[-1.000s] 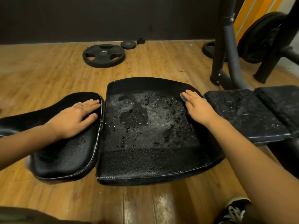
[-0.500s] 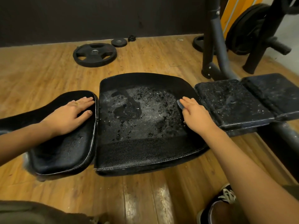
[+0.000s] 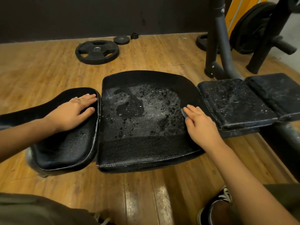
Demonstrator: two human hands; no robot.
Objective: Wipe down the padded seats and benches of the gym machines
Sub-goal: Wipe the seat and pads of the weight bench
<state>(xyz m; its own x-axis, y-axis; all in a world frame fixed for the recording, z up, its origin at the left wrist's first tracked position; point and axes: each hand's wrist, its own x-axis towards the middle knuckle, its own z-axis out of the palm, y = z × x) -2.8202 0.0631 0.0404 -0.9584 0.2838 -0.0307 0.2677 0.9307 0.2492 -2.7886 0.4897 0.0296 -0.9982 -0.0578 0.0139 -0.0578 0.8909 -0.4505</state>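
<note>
A black padded bench lies across the view in three parts. The wide middle pad (image 3: 142, 143) is wet, with droplets and smears on its top. My right hand (image 3: 200, 125) lies flat on its right side and presses a small grey cloth (image 3: 184, 113), only a corner of which shows under my fingertips. My left hand (image 3: 73, 113) rests flat with straight fingers on the narrow left pad (image 3: 65, 148). The right pad (image 3: 235, 103) is speckled with droplets and nothing touches it.
A large weight plate (image 3: 97, 51) and a small plate (image 3: 121, 40) lie on the wooden floor behind the bench. Dark machine posts (image 3: 217, 46) and a racked plate (image 3: 248, 28) stand at the back right. My shoe (image 3: 214, 208) is at the bottom right.
My right hand has slid with the cloth toward me along the right side of the middle pad. My left hand has stayed on the left pad. The camera shifted slightly.
</note>
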